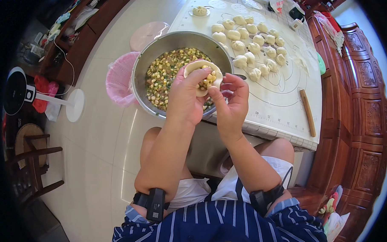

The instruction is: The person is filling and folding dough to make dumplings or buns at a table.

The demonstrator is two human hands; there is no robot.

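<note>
A round dough wrapper (218,72) lies cupped in my left hand (183,93), with a heap of corn filling (208,81) in its middle. The left thumb presses on this filling. My right hand (233,103) pinches the wrapper's near right edge between thumb and fingers. Both hands are over the right side of a large metal bowl (183,38), which holds a loose mix of corn and chopped greens (161,71). Something dark, like a handle (239,76), shows partly behind the right fingers.
Several shaped dough buns (255,48) sit on a white marked mat (274,99) at the right. A wooden rolling pin (307,112) lies near its right edge. One bun (199,11) stands apart at the back. Left of the bowl is a pink-lined bin (119,83); a carved wooden bench (367,115) stands far right.
</note>
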